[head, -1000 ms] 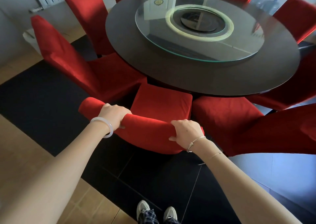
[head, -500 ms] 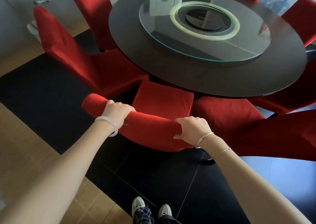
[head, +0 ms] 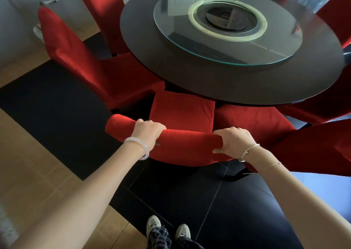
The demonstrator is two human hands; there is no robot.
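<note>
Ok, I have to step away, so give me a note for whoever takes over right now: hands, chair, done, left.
Left hand grips the chair by its back top, left of the middle; right hand grips the right end.
Chair faces the table; seat front at the rim, most of it out.
Done: two-handed hold.
Left: probably slide it in under the table.

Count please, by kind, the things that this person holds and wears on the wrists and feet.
Red chair, gripped by left hand and right hand: 1
White bangle: 1
Thin bracelets: 2
Sneakers: 2
Total: 6
</note>
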